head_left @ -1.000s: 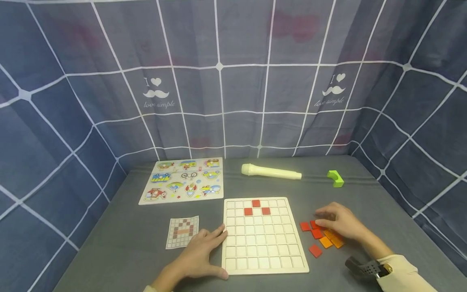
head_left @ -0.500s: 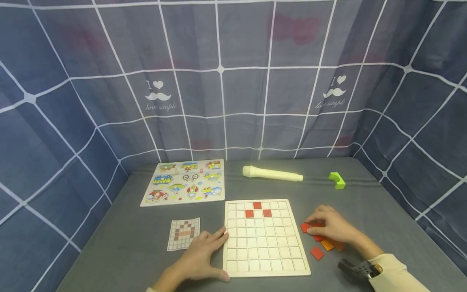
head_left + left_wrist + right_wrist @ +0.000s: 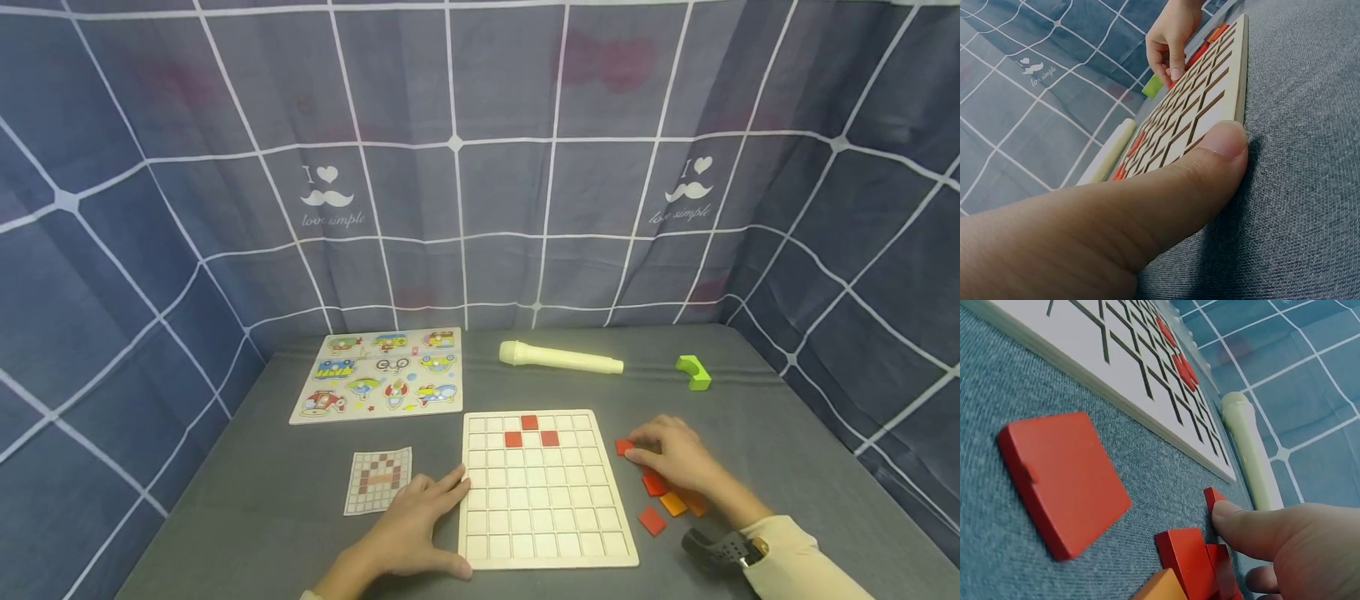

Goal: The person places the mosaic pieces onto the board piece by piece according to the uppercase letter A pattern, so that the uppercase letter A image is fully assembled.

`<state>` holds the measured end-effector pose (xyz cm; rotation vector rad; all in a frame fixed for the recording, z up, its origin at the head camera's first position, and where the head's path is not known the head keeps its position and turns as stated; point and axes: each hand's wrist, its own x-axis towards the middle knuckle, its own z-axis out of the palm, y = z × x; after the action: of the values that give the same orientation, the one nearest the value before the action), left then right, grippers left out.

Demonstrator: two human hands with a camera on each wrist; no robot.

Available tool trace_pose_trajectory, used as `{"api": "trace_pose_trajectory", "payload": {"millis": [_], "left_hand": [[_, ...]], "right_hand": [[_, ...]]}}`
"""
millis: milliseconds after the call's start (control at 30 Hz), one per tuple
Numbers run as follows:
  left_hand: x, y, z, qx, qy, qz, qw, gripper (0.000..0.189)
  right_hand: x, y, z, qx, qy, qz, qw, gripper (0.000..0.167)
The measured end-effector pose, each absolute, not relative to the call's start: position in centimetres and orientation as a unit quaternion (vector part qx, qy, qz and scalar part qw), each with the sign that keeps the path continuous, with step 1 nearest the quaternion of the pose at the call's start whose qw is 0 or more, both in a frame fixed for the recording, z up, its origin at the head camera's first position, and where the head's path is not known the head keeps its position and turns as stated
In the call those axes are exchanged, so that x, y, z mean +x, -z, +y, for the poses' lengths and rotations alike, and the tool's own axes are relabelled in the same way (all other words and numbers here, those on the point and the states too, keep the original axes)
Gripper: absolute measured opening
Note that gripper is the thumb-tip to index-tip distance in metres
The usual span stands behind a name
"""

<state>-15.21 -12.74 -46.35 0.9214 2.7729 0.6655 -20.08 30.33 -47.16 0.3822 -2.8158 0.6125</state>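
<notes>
A pale wooden grid board (image 3: 543,500) lies on the table with three red square tiles set near its top, among them the topmost tile (image 3: 528,422). My left hand (image 3: 420,525) rests at the board's left edge, its fingertips and thumb touching the rim. To the right of the board, my right hand (image 3: 675,454) pinches a red tile (image 3: 623,447) between thumb and fingers. In the right wrist view the thumb covers much of that tile (image 3: 1211,497). Below that hand lie several loose tiles, including a red tile (image 3: 652,521) and an orange tile (image 3: 672,503).
A pattern card (image 3: 367,492) lies left of the board, partly behind my left hand. Farther back are a vehicle picture puzzle (image 3: 375,387), a cream toy microphone (image 3: 562,357) and a green arch block (image 3: 693,372). Checked cloth (image 3: 495,192) encloses the back and sides.
My right hand has moved left over the loose tiles, taken a red one, and shifted it slightly away from the pile toward the back. The left hand stays at the board's edge.
</notes>
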Motion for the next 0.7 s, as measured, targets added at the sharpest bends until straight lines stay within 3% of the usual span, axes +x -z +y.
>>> {"api": "trace_pose_trajectory", "payload": {"millis": [200,400,700], "left_hand": [[-15.17,46.42,-12.70,0.307,-0.224,0.922,0.070,0.111],[-15.17,46.37,-12.66,0.306,-0.224,0.923,0.070,0.110],[-15.17,46.27,-12.70,0.305,-0.228,0.922,0.069,0.111]], "right_hand": [[-20.06,46.93,30.35,0.138,-0.222,-0.960,0.101,0.032],[-20.13,46.62,30.40,0.129,-0.237,-0.960,0.071,0.030],[-20.24,46.22,29.99,0.136,-0.228,-0.956,0.127,0.025]]}}
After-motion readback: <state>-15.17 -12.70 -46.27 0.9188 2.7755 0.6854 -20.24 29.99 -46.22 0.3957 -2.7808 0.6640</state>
